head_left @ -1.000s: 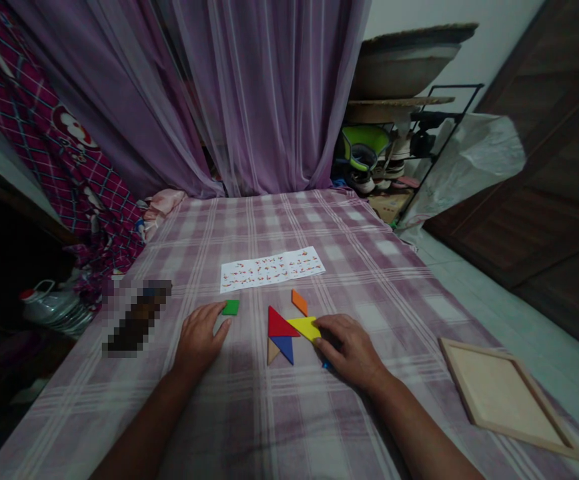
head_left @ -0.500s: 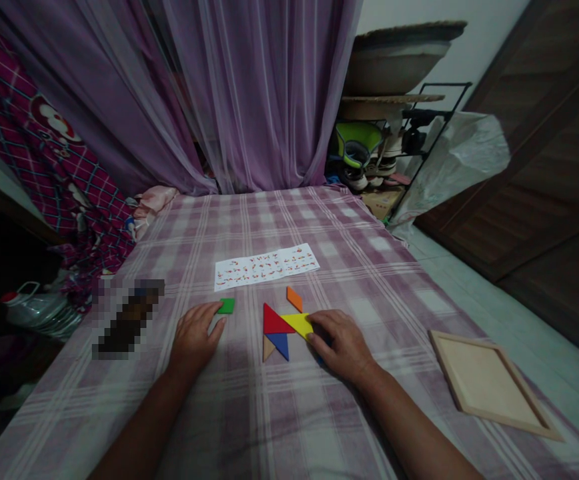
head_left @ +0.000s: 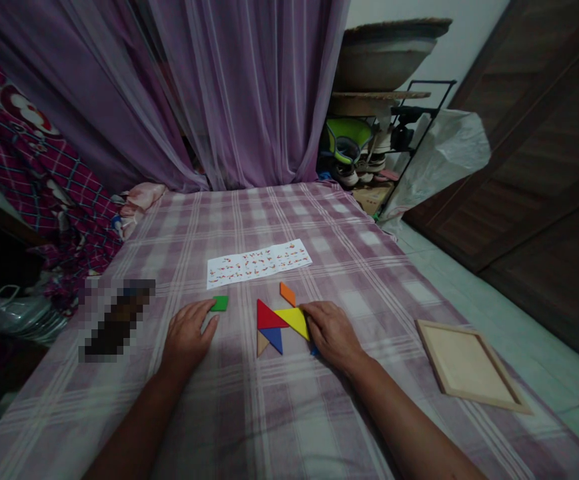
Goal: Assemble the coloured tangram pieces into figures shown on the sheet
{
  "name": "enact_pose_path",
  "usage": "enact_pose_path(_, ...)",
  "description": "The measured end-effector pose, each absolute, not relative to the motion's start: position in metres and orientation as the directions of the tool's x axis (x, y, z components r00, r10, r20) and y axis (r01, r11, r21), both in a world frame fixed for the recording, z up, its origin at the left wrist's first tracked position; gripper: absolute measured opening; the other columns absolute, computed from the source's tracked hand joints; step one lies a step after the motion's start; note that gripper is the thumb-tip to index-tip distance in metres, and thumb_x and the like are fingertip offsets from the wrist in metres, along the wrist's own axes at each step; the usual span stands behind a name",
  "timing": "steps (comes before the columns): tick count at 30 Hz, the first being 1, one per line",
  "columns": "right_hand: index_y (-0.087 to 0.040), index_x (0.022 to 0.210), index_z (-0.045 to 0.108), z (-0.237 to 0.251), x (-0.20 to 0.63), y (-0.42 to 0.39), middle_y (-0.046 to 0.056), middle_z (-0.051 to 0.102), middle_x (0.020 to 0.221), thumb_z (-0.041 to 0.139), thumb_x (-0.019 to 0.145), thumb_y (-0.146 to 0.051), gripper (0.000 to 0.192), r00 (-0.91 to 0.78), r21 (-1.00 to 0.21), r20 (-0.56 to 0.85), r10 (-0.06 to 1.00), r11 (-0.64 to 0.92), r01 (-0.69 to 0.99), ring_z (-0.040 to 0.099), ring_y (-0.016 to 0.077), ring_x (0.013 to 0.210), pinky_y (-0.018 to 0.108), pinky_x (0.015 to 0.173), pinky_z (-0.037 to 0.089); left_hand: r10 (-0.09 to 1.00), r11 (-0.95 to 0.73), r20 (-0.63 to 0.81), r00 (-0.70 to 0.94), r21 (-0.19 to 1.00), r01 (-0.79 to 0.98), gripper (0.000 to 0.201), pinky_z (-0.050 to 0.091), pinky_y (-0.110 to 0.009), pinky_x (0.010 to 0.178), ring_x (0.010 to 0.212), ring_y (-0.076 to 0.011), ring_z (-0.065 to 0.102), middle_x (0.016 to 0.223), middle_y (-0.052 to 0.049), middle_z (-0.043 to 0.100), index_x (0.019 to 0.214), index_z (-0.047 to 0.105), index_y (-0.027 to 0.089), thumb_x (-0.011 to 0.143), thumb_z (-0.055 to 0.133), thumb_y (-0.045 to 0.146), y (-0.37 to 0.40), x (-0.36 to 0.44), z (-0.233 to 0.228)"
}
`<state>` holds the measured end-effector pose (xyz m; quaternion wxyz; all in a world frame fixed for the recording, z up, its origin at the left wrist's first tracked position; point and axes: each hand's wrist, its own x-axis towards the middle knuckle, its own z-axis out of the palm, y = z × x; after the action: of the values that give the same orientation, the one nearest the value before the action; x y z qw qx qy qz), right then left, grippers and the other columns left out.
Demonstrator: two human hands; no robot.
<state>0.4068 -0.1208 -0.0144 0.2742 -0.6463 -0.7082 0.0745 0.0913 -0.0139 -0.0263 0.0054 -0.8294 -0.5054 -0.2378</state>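
Observation:
My left hand (head_left: pixel 188 333) rests on the cloth with its thumb apart, fingertips at the left edge of a green square tangram piece (head_left: pixel 220 303). On the right, my right hand (head_left: pixel 330 335) lies with fingers stretched out against the right edge of a yellow triangle (head_left: pixel 294 322). Part of another blue piece (head_left: pixel 314 349) peeks out from under that hand. The yellow triangle adjoins a red triangle (head_left: pixel 268 317). Below the red one sit a blue triangle (head_left: pixel 273 339) and a small wood-coloured triangle (head_left: pixel 262 342). An orange parallelogram (head_left: pixel 287 294) lies just above the yellow piece.
A printed sheet of small coloured figures (head_left: pixel 259 264) lies beyond the pieces. To the right is a shallow wooden tray (head_left: pixel 469 360) near the edge of the checked cloth (head_left: pixel 229 427). A blurred-out patch (head_left: pixel 117 320) covers something at left.
The whole view has shifted slightly. My right hand's thumb has moved off the yellow triangle, and its fingers now lie at that piece's right edge. My left hand stays by the green square.

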Motion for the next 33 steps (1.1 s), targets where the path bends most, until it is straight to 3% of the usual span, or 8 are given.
enact_pose_path(20,-0.023,0.111,0.069,-0.022,0.407,-0.117,0.009,0.07,0.107,0.042,0.092,-0.016,0.034,-0.027,-0.452,0.332,0.943,0.184,0.873,0.062,0.0247,0.097,0.041,0.085,0.049,0.824,-0.5,0.436,0.361,0.262,0.826,0.035,0.047,-0.048,0.1,0.112,-0.0272,0.062,0.117,-0.007,0.071,0.118,0.066,0.023,0.092,0.048,0.035,-0.015,0.088,-0.035)
enact_pose_path(27,-0.02,0.119,0.065,-0.029,0.414,-0.121,0.011,0.07,0.113,0.042,0.091,-0.019,0.035,-0.006,-0.526,0.366,0.931,0.212,0.824,0.063,0.0255,0.103,0.044,0.09,0.051,0.834,-0.491,0.421,0.356,0.273,0.827,0.035,0.045,-0.048,0.101,0.113,-0.0271,0.061,0.117,-0.007,0.071,0.119,0.065,0.021,0.092,0.047,0.034,-0.016,0.089,-0.033)
enact_pose_path(33,-0.021,0.108,0.07,-0.023,0.427,-0.132,0.01,0.072,0.108,0.048,0.088,-0.027,0.03,0.053,-0.604,0.315,0.948,0.157,0.781,0.065,0.0256,0.104,0.043,0.091,0.053,0.828,-0.496,0.433,0.356,0.271,0.825,0.035,0.045,-0.048,0.101,0.113,-0.0268,0.061,0.117,-0.007,0.071,0.119,0.065,0.021,0.093,0.046,0.035,-0.015,0.088,-0.036)
